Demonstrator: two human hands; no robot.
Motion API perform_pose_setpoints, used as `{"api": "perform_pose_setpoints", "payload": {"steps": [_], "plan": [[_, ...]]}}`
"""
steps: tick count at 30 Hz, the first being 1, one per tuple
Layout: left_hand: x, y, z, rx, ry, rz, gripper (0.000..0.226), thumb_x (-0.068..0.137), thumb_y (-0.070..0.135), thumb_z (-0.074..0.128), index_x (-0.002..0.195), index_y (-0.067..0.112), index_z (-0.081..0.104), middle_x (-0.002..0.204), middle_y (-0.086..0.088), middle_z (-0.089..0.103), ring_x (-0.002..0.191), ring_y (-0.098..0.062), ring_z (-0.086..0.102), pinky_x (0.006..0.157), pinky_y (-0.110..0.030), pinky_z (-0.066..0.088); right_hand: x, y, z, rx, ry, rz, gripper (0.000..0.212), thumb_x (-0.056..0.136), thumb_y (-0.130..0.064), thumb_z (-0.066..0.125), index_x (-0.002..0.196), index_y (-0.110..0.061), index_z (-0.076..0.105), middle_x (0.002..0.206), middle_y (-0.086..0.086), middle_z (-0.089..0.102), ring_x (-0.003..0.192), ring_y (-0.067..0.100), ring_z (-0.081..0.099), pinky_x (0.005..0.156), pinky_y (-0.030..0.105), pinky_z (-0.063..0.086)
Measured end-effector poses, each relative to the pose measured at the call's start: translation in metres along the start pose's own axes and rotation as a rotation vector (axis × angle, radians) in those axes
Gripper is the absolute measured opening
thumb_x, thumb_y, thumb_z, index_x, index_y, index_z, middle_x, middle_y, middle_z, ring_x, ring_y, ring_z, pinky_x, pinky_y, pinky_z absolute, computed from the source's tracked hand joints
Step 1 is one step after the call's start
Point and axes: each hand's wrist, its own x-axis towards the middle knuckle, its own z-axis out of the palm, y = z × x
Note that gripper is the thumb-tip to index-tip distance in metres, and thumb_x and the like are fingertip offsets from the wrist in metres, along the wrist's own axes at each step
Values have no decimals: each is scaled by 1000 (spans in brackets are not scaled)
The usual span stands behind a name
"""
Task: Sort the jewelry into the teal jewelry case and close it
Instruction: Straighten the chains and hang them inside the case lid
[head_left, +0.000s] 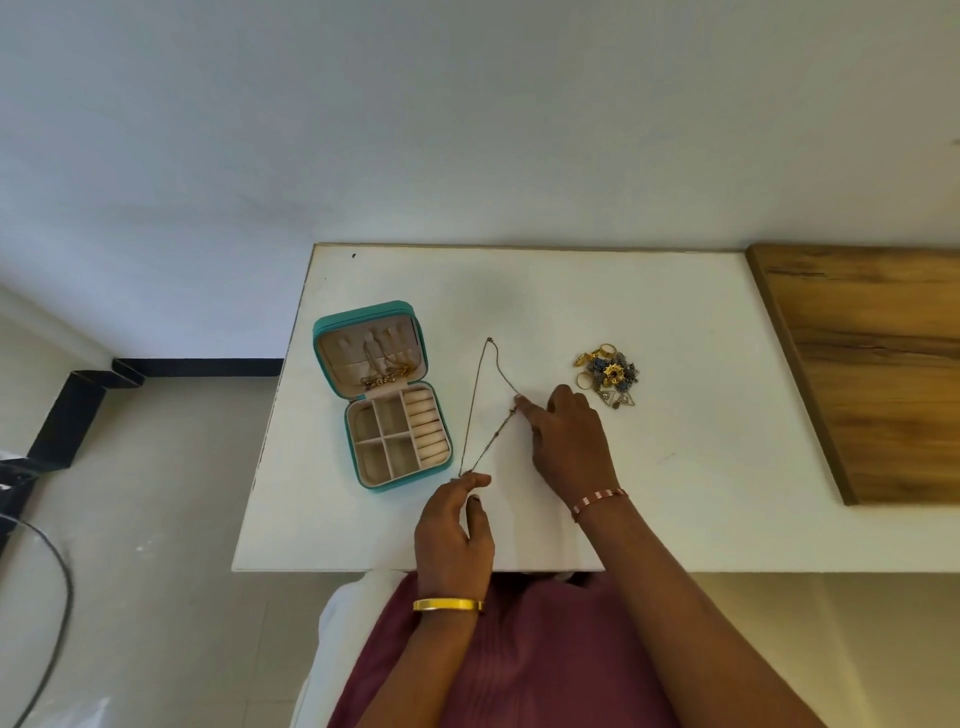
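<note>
Teal jewelry case (332, 332) stands open on the white table (675, 467), left of both my hands, its lid propped up at the far side with gold-toned pieces hanging against the beige lining. Its base shows four square compartments and a column of ring rolls (427, 426) along the right edge; I can make out nothing lying in them. Between the case and my right hand, a thin chain necklace (475, 402) lies stretched on the table in a narrow triangle, its far bend pointing away from me. My left hand (454, 530) pinches the near end of the chain between thumb and forefinger, just off the case's near right corner. My right hand (569, 441) has its fingertips on the chain's right-hand run, holding it at the tips; whether it pinches or only presses, I cannot tell. A heap of remaining jewelry (608, 374), with gold rings, a blue-stoned piece and triangular earrings, sits just beyond my right hand, apart from it. A gold bangle (448, 605) is on my left wrist, a pink and white bracelet (600, 500) on my right. A wooden board (872, 364) lies at the table's right. No brand, label or legible writing appears on any item.
</note>
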Motion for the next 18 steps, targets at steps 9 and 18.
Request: {"api": "perform_pose_setpoints", "payload": {"steps": [9, 18], "plan": [[-2, 0, -2, 15, 57, 50, 25, 84, -1, 48, 97, 9, 67, 99, -4, 66, 94, -13, 56, 86, -29, 45, -40, -18, 3, -37, -1, -193, 51, 57, -1, 77, 103, -19, 70, 69, 5, 52, 59, 21, 52, 49, 26, 35], [1, 2, -2, 6, 85, -17, 29, 83, -8, 49, 100, 7, 66, 103, -9, 66, 99, -20, 58, 89, -33, 48, -43, -7, -5, 235, -35, 40, 28, 87, -8, 50, 110, -11, 66, 87, 12, 58, 83, 27, 55, 67, 31, 44]]}}
